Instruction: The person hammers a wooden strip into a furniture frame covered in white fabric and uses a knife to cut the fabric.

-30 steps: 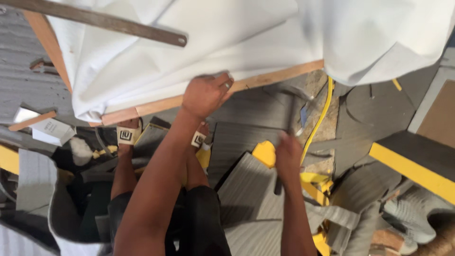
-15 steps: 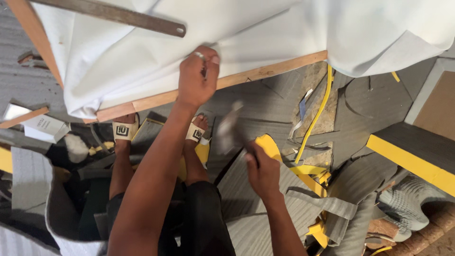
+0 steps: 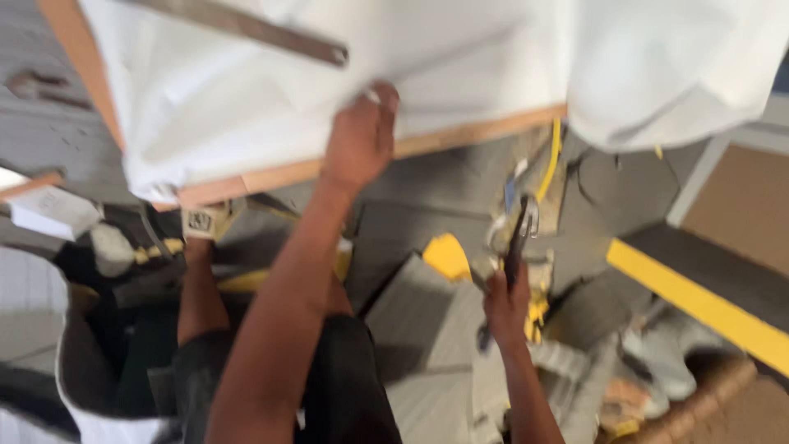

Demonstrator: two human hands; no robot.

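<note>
The person's left hand [image 3: 359, 136] lies on the white fabric [image 3: 246, 90] where the cloth folds over the lower edge of a wooden frame [image 3: 279, 174]; the fingers press down on the cloth and the thumb side sits against the wood, so the hand pins the fabric to the frame rather than pinching it. The frame runs slantwise across the upper part of the view, and a long grey metal bar [image 3: 246, 29] lies on the cloth above the hand. The right hand [image 3: 507, 302] is lower and well apart from the frame, closed in a fist around the handle of a dark, blurred hand tool [image 3: 518, 238], whose head points up toward a yellow strap [image 3: 552, 160]. What kind of tool it is cannot be told. Below, the person's legs stand among grey panels [image 3: 419, 321] on the floor.
</note>
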